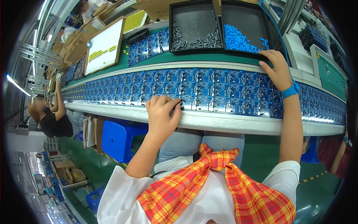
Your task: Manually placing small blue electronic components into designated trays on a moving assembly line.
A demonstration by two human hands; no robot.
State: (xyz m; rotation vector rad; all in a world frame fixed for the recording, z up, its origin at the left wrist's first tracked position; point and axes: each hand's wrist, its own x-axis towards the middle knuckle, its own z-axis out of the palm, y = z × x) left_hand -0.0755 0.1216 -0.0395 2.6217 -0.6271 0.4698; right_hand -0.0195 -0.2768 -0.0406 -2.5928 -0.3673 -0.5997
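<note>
My left hand point(164, 114) is over the near edge of a long row of blue circuit boards point(203, 89). Its thumb and index finger are pinched together just above a board; whatever lies between the tips is too small to make out. My right hand point(276, 69), with a blue wrist strap point(290, 91), reaches to the front rim of a black tray point(248, 13). Thumb and index finger are apart there, and nothing shows between them. Inside that tray lies a heap of small blue components point(236, 37). Many boards carry similar blue parts along their far side.
Left of the blue parts stands a second black tray point(194, 24) of dark cylindrical components point(197, 41). Farther left are more circuit boards point(149, 44) and a white board point(104, 46) with yellow pieces. A metal rail point(231, 123) edges the line. Another person point(54, 115) works at far left.
</note>
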